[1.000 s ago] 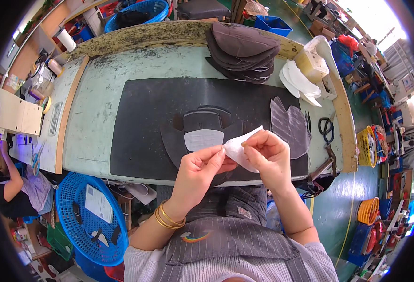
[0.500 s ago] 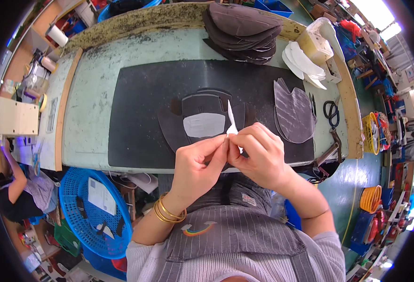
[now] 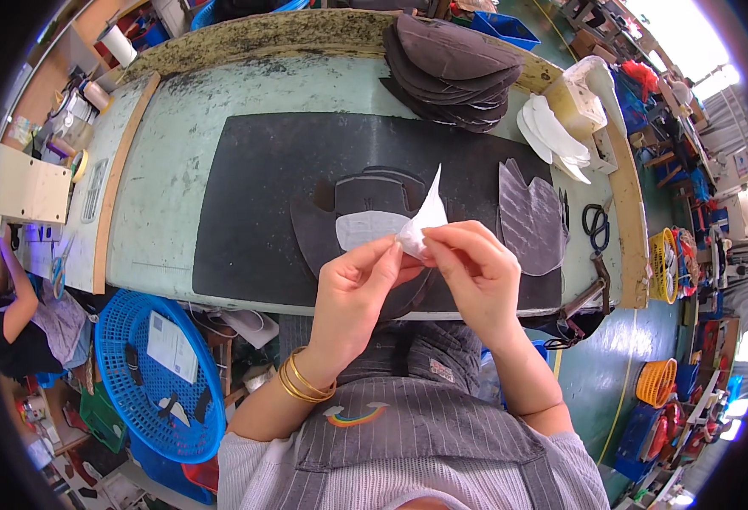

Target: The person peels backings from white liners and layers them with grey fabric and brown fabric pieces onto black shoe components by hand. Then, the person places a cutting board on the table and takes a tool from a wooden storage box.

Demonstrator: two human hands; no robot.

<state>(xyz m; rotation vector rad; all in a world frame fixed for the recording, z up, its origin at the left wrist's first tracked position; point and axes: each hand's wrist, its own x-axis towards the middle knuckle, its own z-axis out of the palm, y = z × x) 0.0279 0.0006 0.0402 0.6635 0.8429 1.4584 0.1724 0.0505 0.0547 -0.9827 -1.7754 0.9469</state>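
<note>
A thin white pointed piece (image 3: pixel 429 219) is pinched between both my hands above the front part of the table. My left hand (image 3: pixel 357 285) holds its lower left edge with thumb and forefinger, and my right hand (image 3: pixel 476 272) grips its lower right side. Its narrow tip points up and away from me. Beneath and behind my hands lies a dark shaped piece (image 3: pixel 314 229) with a pale grey patch (image 3: pixel 369 228) on it; my hands hide its near part. Both rest on a black mat (image 3: pixel 255 204).
Dark cut pieces (image 3: pixel 454 76) are stacked at the back. White curved pieces (image 3: pixel 552 136) lie by a yellowish container (image 3: pixel 576 93). Right of the mat's middle are grey cut pieces (image 3: pixel 531 217) and black-handled scissors (image 3: pixel 595 225). A blue basket (image 3: pixel 157 374) stands lower left; another person (image 3: pixel 30 314) sits beyond it.
The white piece has turned and now shows more of its broad face. My right hand has shifted slightly, its fingers less bunched. The whole view has moved a little.
</note>
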